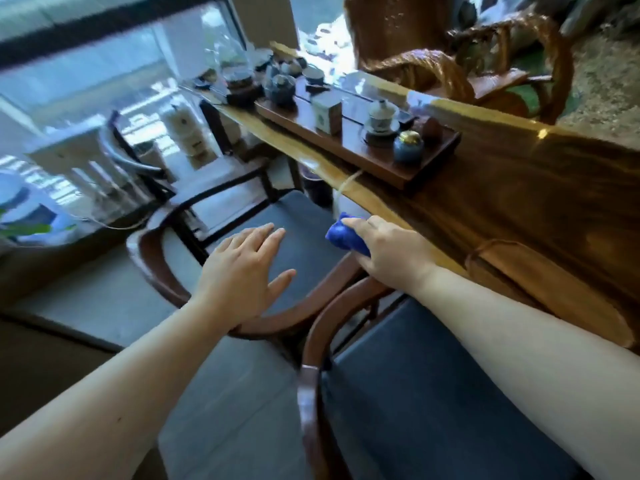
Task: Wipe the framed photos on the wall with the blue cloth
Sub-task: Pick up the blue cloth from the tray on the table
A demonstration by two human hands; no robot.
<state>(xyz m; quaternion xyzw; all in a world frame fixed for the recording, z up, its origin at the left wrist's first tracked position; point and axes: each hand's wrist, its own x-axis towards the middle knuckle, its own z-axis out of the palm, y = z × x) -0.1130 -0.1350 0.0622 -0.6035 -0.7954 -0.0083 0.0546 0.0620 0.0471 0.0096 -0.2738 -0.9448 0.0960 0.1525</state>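
My right hand [388, 252] is closed around a bunched blue cloth [343, 235], which sticks out past my fingers right at the near edge of a long wooden tea table [519, 202]. My left hand [242, 271] hovers flat over a chair seat, fingers spread, holding nothing. No framed photos or wall are in view. The picture is blurred by motion.
Two wooden chairs with dark cushions [298, 244] [433, 393] stand against the table's near side. A tea tray [346, 140] holds a lidded cup, a small blue jar, a box and teapots. A carved wooden armchair [450, 64] sits behind the table. Large windows are at the left.
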